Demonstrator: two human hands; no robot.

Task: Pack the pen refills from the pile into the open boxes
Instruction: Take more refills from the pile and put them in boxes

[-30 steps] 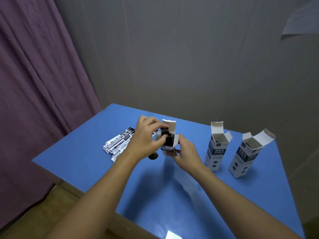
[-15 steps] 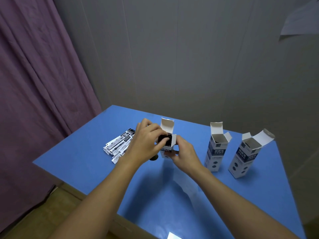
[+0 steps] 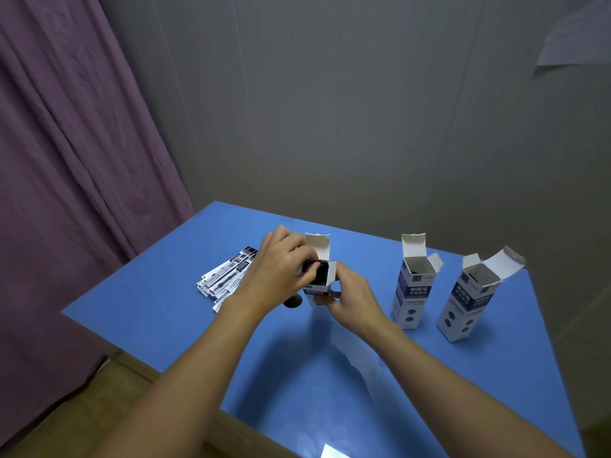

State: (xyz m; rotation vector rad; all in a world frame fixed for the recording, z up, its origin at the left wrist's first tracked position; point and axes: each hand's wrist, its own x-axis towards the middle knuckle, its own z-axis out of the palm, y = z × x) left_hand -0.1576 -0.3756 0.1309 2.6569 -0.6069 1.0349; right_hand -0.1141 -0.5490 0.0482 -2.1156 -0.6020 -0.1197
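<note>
Near the middle of the blue table [image 3: 158,312], the left hand [image 3: 281,276] has its fingertips curled onto a dark bundle of pen refills [image 3: 318,272] at the mouth of the nearest open box [image 3: 319,285], while the right hand [image 3: 352,294] grips that box low on its side. The remaining pile [image 3: 228,276] lies toward the table's left edge. Refills look light, thin and slick-wrapped — best pinched together near their top ends — and the thin card box would likely buckle or tip unless steadied low down.

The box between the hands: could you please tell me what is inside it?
The box has dark refill packets filling its open mouth. The left hand covers part of the opening, and the walls hide how far down they reach or how many there are.
</note>
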